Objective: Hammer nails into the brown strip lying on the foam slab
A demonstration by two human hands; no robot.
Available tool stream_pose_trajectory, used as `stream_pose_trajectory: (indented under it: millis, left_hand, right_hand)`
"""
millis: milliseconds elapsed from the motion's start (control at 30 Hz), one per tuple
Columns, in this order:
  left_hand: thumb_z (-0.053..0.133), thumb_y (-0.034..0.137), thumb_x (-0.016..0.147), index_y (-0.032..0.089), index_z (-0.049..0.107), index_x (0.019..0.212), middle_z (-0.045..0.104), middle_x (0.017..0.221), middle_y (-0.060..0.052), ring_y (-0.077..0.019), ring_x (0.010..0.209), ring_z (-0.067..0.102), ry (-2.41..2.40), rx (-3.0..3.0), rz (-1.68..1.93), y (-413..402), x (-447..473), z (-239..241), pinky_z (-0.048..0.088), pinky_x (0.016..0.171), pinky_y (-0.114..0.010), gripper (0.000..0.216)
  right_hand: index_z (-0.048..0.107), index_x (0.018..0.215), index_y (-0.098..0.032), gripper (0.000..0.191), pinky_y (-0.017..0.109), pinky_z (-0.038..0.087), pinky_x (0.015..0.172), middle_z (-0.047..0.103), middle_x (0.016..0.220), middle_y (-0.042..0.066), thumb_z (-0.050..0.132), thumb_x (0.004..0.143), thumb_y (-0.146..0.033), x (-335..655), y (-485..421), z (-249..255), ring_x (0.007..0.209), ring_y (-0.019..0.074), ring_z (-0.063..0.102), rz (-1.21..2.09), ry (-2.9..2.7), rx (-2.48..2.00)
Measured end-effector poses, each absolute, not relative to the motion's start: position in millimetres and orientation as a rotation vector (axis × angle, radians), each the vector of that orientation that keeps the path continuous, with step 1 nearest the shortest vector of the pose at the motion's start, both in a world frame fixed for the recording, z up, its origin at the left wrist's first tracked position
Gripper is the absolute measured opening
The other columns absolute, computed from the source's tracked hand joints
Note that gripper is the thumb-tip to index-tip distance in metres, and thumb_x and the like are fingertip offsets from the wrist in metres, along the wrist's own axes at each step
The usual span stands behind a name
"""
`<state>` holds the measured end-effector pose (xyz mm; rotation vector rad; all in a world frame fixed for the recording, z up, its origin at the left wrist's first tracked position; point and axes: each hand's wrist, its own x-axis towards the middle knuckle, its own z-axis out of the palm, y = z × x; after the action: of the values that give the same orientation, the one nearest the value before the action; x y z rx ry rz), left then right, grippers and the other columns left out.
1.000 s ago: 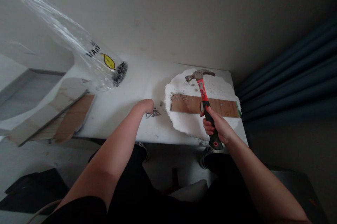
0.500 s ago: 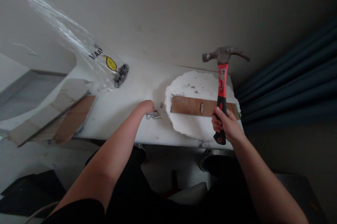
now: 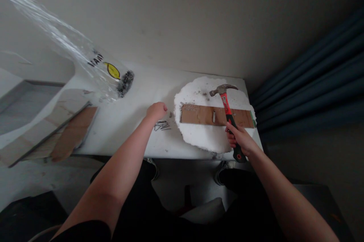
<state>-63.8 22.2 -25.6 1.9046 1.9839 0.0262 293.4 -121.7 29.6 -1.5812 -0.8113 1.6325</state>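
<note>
My right hand is wrapped round the black grip of a claw hammer with a red and black handle. The hammer's steel head hangs just above a brown wooden strip, close to a pale nail standing in it. The strip lies across a round white foam slab. My left hand rests as a closed fist on the white table, right beside a small heap of loose nails. Whether the fist holds anything is hidden.
A clear plastic bag with black lettering and a yellow mark lies at the table's back left. Wooden boards lean at the left edge. A dark blue curtain hangs at the right. The wall is close behind the table.
The hammer rose high above the strip half a second ago and has come back down onto it. My left fist stayed by the nails.
</note>
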Motion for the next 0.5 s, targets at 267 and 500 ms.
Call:
stream_pose_trajectory:
  millis: [267,500]
  left_hand:
    - [0.063,0.026,0.081,0.022,0.073,0.085,0.076,0.097,-0.012,-0.0281,0.097,0.070,1.992,1.896,0.327,24.3,-57.0,-25.5,0.051,0.085,-0.036,0.011]
    - [0.065,0.035,0.086,0.020,0.071,0.096,0.076,0.094,-0.006,-0.0173,0.084,0.068,1.373,1.771,1.072,15.0,-16.9,-15.2,0.054,0.077,-0.029,0.019]
  right_hand:
    - [0.051,0.084,-0.023,0.048,0.018,0.024,0.035,0.033,0.052,-0.012,0.071,0.080,-0.066,295.1,-122.8,47.6,0.039,0.0044,0.024,1.556,-0.912,-1.544]
    - [0.052,0.087,-0.023,0.045,0.018,0.025,0.035,0.034,0.053,-0.012,0.070,0.082,-0.064,296.1,-124.6,51.6,0.040,0.0052,0.026,1.519,-1.029,-1.549]
